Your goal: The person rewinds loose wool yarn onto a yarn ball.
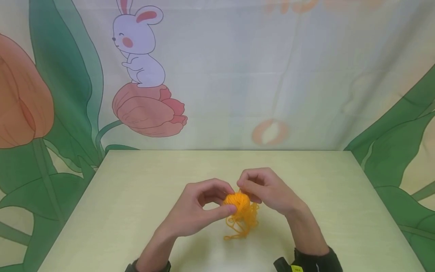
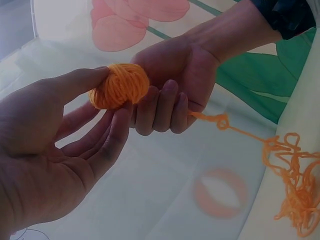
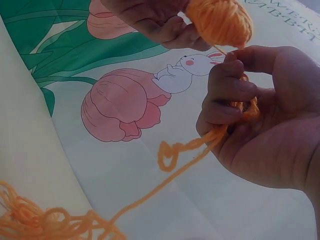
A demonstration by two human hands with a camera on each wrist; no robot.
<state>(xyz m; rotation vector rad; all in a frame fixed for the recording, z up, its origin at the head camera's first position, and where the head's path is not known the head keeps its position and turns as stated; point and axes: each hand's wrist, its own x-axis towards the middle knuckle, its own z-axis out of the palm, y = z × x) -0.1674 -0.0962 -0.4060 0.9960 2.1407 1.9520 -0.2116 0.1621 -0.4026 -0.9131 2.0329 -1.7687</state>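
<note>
A small ball of orange yarn is pinched between the thumb and fingers of my left hand. Close beside it, my right hand holds the yarn strand, its fingers curled round it. In the right wrist view, a short length runs from the yarn ball to the fingertips, and more strand is bunched in the palm of the right hand. From that hand the strand leads down to a loose tangle of yarn, seen in the left wrist view.
A pale table lies under both hands. Behind it hangs a cloth backdrop printed with a rabbit, tulips and green leaves. Dark sleeves cover the wrists, and a small black device sits by the right one.
</note>
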